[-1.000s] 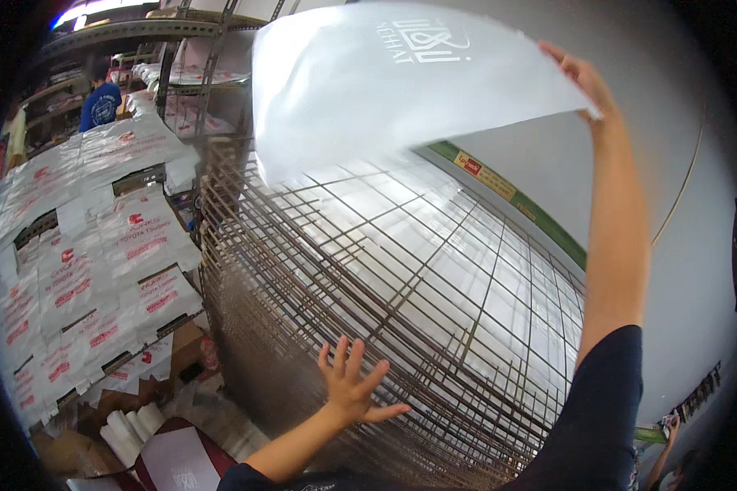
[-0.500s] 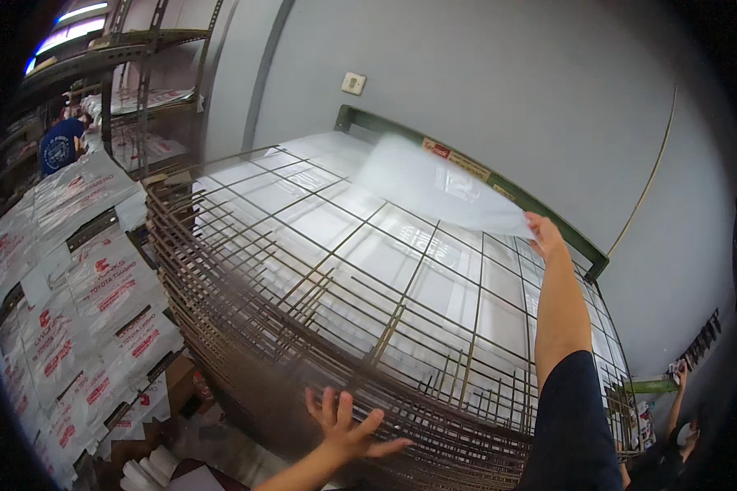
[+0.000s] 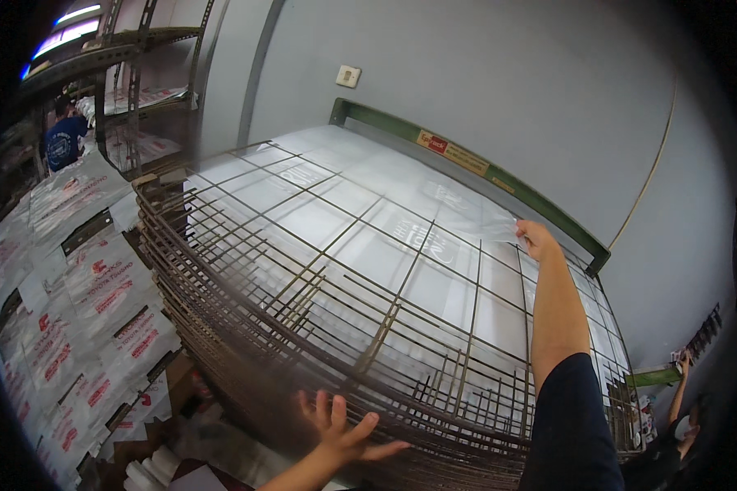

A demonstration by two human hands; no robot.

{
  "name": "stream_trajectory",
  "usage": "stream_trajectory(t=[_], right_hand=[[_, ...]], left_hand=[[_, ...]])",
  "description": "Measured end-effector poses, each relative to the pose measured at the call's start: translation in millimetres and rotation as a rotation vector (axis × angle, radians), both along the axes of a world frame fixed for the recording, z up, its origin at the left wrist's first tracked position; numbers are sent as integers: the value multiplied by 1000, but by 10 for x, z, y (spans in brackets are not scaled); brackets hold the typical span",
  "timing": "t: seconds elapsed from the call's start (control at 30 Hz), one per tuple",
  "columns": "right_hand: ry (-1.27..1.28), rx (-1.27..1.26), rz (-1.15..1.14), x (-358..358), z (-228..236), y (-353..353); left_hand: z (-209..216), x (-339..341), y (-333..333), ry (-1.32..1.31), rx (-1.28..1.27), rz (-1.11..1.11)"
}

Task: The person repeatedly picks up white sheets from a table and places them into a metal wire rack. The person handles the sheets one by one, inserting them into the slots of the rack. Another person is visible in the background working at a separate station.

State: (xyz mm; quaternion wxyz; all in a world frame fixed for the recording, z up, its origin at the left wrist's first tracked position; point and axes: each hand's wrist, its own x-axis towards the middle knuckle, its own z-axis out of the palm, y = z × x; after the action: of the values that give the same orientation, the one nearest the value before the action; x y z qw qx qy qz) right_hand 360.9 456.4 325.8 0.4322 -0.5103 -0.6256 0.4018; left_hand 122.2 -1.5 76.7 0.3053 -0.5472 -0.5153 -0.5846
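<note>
A big stack of brown, rectangular wire-mesh racks (image 3: 213, 303) takes the middle; through its top grid, flat white sheets (image 3: 434, 286) with white lettering can be seen. On the left are many overlapping silvery plastic sheets (image 3: 98, 278), printed in red with a logo and lettering. Behind them, a dark metal shelf (image 3: 110, 56) holds more printed sheets. One translucent white plastic sheet (image 3: 471, 214) with a pale printed emblem lies low over the far part of the top rack; one second ago it was lifted high in the air. Along the wall runs a green metal beam (image 3: 385, 119). The right hand (image 3: 526, 232) has its fingers closed, pinching the near right corner of this sheet. The left hand (image 3: 341, 430) is wide open with spread fingers, holding nothing, at the racks' near edge; I cannot tell if it touches. The smallest is a red-and-cream label (image 3: 454, 153) on the beam.
</note>
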Motion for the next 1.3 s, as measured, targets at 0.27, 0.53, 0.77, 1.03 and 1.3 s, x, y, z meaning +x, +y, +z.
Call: stream_trajectory(t=[0.27, 0.53, 0.77, 1.03, 1.3], right_hand=[[-124, -8, -83, 21, 25, -87], [-829, 330, -135, 37, 511, -407], [-625, 508, -234, 240, 1851, -1260], [-987, 1059, -343, 1327, 2959, -3612], [-702, 1122, -491, 3492, 2310, -4495]], left_hand=[[-3, 5, -8, 8, 7, -7], [-6, 67, -2, 22, -31, 9], [-52, -1, -89, 114, -116, 124], [240, 229, 45, 57, 238, 22], [922, 1446, -139, 218, 355, 27]])
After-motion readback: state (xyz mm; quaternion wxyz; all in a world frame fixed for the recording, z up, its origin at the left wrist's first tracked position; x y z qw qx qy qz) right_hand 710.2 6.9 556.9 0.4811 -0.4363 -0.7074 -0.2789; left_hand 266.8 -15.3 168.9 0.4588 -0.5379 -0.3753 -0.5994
